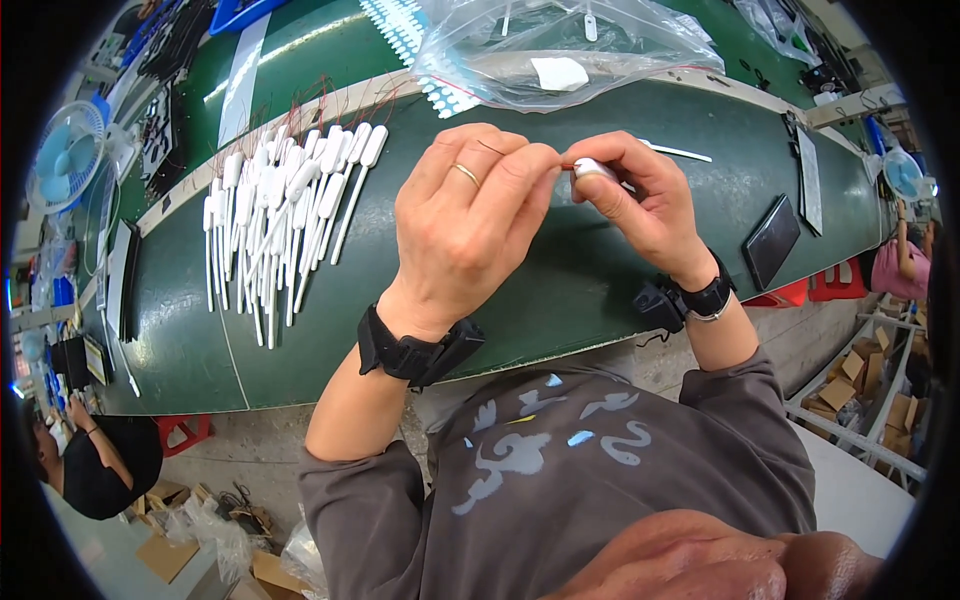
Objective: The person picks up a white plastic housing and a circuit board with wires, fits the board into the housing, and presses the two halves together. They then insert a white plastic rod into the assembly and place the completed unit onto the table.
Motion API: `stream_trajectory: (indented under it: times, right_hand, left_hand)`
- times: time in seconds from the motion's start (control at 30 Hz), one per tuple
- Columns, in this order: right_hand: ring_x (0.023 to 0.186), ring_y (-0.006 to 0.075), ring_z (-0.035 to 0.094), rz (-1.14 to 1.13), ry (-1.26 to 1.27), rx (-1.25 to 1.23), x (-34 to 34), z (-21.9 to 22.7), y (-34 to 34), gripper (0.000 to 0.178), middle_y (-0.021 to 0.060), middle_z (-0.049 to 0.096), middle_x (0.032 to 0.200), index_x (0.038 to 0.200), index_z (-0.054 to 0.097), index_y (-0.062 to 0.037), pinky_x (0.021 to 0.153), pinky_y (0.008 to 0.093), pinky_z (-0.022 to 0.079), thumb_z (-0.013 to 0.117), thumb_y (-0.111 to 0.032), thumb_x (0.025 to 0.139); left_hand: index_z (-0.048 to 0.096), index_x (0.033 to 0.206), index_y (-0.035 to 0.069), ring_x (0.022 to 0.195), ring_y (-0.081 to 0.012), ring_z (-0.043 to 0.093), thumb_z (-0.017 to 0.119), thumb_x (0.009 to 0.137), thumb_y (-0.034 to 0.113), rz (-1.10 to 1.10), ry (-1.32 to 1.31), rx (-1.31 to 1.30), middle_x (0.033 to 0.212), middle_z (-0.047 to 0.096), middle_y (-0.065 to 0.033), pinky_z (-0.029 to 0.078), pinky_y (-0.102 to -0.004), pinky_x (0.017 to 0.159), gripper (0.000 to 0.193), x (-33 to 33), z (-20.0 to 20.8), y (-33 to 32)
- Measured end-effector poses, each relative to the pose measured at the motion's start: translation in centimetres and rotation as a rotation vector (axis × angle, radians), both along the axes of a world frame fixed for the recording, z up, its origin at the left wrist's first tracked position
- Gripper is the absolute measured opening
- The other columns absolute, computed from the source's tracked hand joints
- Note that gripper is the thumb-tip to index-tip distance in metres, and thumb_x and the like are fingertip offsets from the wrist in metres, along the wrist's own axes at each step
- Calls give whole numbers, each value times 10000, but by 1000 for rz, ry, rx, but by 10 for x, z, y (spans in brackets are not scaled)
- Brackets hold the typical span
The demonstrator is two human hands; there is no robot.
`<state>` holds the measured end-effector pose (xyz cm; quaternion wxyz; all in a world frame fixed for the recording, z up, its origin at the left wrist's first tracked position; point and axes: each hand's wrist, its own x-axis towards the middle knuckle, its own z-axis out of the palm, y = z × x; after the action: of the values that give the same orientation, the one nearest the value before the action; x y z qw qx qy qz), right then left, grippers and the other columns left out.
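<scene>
Between the thumb and fingers of my right hand [650,195] is a white plastic probe [592,168]; its thin white stem sticks out to the right, behind the fingers. My left hand [465,215], with a ring on one finger, is closed in a pinch on a thin reddish wire [568,164] beside the probe's rounded end. The fingertips of both hands almost meet above the green table [560,290]. To the left lies a pile of similar white probes [285,190], heads away from me, stems toward me, with fine red wires at the far end.
Beyond my hands lies a clear plastic bag [560,65] with a few white pieces, beside a pale blue toothed sheet [445,95]. A black phone-like slab [771,242] lies at right. Fans [68,155] and red stools [836,282] stand around. Other people sit at both sides.
</scene>
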<state>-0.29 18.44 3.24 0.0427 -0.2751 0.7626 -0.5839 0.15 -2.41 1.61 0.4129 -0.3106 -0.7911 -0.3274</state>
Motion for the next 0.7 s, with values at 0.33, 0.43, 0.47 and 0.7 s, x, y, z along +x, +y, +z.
stream_trajectory:
  times: [0.33, 0.43, 0.47, 0.7]
  right_hand:
    - [872, 93, 589, -160, 366, 124, -6, -3, 4, 298, 59, 643, 1067, 1238, 640, -7, 762, 210, 459, 648, -48, 943]
    - [894, 97, 597, -175, 347, 99, -6, -4, 5, 310, 64, 643, 1097, 1238, 638, -5, 791, 218, 473, 660, -25, 929]
    - [906, 99, 600, -182, 336, 87, -6, -4, 5, 317, 66, 643, 1112, 1237, 637, -4, 806, 221, 480, 666, -13, 922]
    - [1005, 134, 638, -154, 227, -12, 2, -11, -4, 343, 76, 652, 1147, 1228, 619, 4, 883, 258, 519, 688, 35, 893]
  left_hand:
    - [687, 1140, 57, 978, -227, 622, 726, 798, -7, 76, -97, 453, 1299, 555, -118, 521, -336, 801, 350, -7, 5, 2]
    - [681, 1156, 40, 948, -238, 635, 737, 805, 20, 163, 65, 243, 1241, 600, -120, 523, -341, 829, 356, 0, 7, -3]
    - [681, 1156, 40, 948, -238, 635, 737, 805, 20, 164, 64, 243, 1241, 600, -120, 523, -341, 829, 356, 3, 7, -3]
    - [674, 1139, -7, 855, -120, 631, 723, 881, 104, -405, -1001, 788, 959, 691, -59, 556, -271, 723, 285, 17, 0, 19]
